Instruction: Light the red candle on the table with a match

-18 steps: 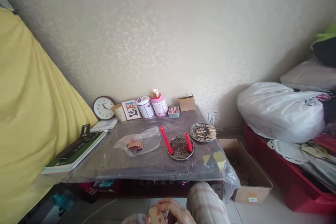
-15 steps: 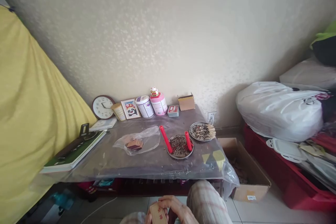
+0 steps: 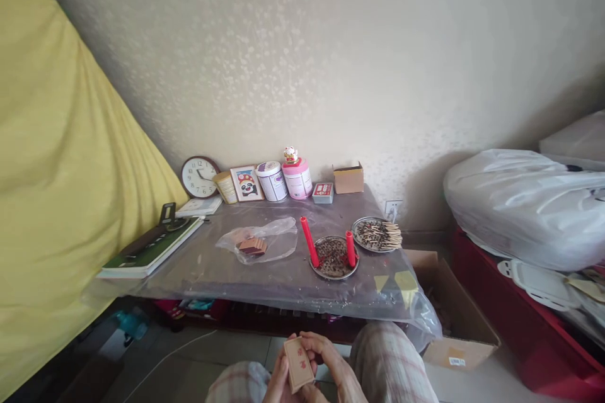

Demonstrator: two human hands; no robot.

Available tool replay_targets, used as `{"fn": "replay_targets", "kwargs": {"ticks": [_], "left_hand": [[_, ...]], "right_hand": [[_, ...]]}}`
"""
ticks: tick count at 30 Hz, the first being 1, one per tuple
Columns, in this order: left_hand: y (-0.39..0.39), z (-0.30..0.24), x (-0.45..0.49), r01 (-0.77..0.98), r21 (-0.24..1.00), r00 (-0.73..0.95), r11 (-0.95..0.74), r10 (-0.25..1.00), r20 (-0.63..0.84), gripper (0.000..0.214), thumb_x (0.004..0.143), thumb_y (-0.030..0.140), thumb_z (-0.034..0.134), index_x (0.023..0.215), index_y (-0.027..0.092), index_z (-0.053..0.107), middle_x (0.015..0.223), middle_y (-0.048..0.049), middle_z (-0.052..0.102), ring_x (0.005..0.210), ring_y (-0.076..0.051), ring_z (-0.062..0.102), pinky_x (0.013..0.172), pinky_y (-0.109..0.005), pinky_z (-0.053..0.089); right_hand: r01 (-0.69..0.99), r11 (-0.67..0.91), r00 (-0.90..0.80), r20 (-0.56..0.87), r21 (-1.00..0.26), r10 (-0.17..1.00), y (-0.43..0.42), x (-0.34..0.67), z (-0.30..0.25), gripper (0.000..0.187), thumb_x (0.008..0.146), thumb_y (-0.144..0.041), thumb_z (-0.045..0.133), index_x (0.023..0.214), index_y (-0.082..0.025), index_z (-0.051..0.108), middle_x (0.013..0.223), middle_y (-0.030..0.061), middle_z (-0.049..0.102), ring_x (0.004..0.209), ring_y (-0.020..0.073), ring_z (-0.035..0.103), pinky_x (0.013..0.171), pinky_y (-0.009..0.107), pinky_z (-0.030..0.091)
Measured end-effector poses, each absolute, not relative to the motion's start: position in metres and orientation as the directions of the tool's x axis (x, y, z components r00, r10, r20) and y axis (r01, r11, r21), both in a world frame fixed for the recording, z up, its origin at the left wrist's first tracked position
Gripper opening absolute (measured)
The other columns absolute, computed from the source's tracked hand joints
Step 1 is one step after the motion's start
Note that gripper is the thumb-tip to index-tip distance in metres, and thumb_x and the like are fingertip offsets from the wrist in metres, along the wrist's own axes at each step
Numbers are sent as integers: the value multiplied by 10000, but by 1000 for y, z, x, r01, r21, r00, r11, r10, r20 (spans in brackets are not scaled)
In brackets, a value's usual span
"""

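Observation:
Low in the view, over my lap, both hands hold a small tan matchbox (image 3: 299,364) with red print. My left hand (image 3: 278,383) grips its left side from below. My right hand (image 3: 327,362) curls over its right edge. Ahead stands a low table (image 3: 227,277) covered in clear plastic. On it a metal dish (image 3: 333,258) carries two red candles (image 3: 309,242), one leaning left, one upright. A second dish (image 3: 373,235) holds several sticks.
A plastic bag (image 3: 265,242) with a small brown pack lies mid-table. A clock (image 3: 199,177), tins, a picture and small boxes line the wall. Books (image 3: 151,250) lie at the left by a yellow cloth (image 3: 51,189). An open carton (image 3: 454,315) and white bags (image 3: 524,201) are on the right.
The view has tilted down and shifted, so my hands and the matchbox show more fully. The box now stands higher and more upright between my fingers.

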State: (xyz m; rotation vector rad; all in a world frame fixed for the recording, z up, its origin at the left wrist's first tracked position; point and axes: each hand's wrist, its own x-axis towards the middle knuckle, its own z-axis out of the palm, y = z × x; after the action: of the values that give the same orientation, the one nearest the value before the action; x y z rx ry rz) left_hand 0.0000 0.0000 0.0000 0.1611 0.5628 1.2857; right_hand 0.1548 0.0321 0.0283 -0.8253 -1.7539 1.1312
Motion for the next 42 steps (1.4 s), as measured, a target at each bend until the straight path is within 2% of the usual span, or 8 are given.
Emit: {"fn": "replay_targets", "kwargs": {"ticks": [5, 14, 21, 25, 27, 30, 34, 42], "left_hand": [[-2, 8, 9, -876, 379, 214, 298, 944, -250, 236, 888, 284, 561, 1033, 340, 739, 1009, -64, 792, 929, -163, 714, 828, -266, 511], [-10, 29, 25, -917, 323, 132, 235, 942, -309, 262, 883, 274, 575, 1105, 301, 711, 978, -73, 793, 899, -166, 709, 797, -265, 502], [-18, 60, 38, -934, 303, 75, 191, 931, -357, 276, 917, 273, 507, 1001, 145, 737, 862, -88, 784, 788, -157, 703, 750, -266, 528], [-24, 63, 31, -935, 291, 77, 203, 917, -392, 252, 915, 234, 511, 1050, 159, 710, 899, -87, 777, 819, -148, 706, 737, -249, 537], [-27, 60, 27, -928, 290, 111, 235, 915, -387, 254, 903, 231, 531, 1100, 181, 684, 912, -91, 773, 801, -151, 707, 738, -271, 545], [-31, 56, 27, -888, 330, 191, 320, 910, -368, 257, 897, 287, 542, 1077, 162, 676, 863, -102, 761, 736, -148, 695, 701, -274, 539], [-35, 55, 32, -836, 410, 223, 365, 909, -353, 271, 905, 304, 519, 1074, 151, 665, 821, -98, 748, 707, -144, 678, 655, -260, 519], [-50, 54, 36, -818, 407, 254, 406, 890, -378, 284, 890, 342, 544, 1011, 127, 686, 807, -87, 742, 685, -129, 661, 634, -242, 504]], "right_hand": [[102, 360, -318, 312, -927, 895, 28, 147, 23, 464, 758, -203, 610, 1220, -240, 599, 1322, 86, 612, 1231, 246, 574, 1033, 332, 460], [132, 159, -250, 122, -978, 961, 10, 146, 46, 414, 846, -313, 585, 1257, -267, 569, 1291, 42, 638, 1160, 232, 611, 1013, 308, 469], [105, 113, -345, 71, -988, 936, 11, 151, 59, 451, 838, -236, 569, 1286, -233, 510, 1285, 74, 618, 1139, 233, 610, 939, 336, 517], [-72, -21, -520, 19, -997, 854, 21, 165, 65, 510, 797, -304, 690, 1277, -242, 528, 1270, 74, 633, 1181, 242, 583, 1026, 401, 447], [-168, -135, -548, -21, -976, 836, 27, 171, 66, 469, 784, -378, 724, 1207, -230, 583, 1223, 84, 661, 1150, 244, 601, 990, 396, 466], [-212, -187, -440, -78, -959, 895, 33, 176, 66, 337, 784, -473, 720, 975, -203, 659, 1007, 59, 714, 953, 209, 660, 868, 341, 507], [-210, -225, -410, -123, -951, 904, 34, 173, 68, 357, 736, -528, 738, 733, -195, 609, 665, -22, 631, 651, 141, 606, 661, 276, 501], [-146, -239, -416, -160, -960, 895, 28, 177, 80, 302, 722, -472, 732, 669, -215, 584, 599, -48, 581, 560, 113, 526, 569, 240, 451]]}}
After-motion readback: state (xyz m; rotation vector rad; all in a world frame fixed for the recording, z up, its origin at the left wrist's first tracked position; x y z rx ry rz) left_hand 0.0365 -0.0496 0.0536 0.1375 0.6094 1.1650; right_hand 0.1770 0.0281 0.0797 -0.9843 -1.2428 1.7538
